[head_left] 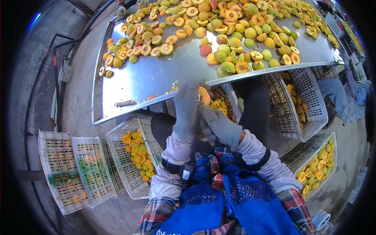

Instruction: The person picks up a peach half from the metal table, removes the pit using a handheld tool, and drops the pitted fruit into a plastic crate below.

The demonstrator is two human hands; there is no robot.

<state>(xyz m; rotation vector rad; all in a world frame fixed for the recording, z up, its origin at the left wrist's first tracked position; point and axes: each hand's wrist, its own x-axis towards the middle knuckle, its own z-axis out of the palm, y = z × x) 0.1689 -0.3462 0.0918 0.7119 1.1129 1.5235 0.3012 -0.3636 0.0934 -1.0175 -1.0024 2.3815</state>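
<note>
My left hand [186, 107], in a grey glove, is closed at the table's front edge around a halved peach [204, 95]. The orange cut face points toward my right hand. My right hand [222, 127], gloved too, is closed just below the fruit, its fingertips close to it. What those fingers grip is hidden and blurred. Behind both hands, a crate of peelings or cut pieces [222, 102] shows under the table edge. Many whole and halved peaches [231, 47] lie on the metal table [156, 74] in front of me.
A short stick-like handle [125, 103] lies near the table's front left edge. Crates of cut fruit stand left [117, 137] and right [333, 154], with another crate [313, 102] under the table. Emptied-looking stacked crates [62, 168] stand far left. Another person's gloved hand [121, 12] is across the table.
</note>
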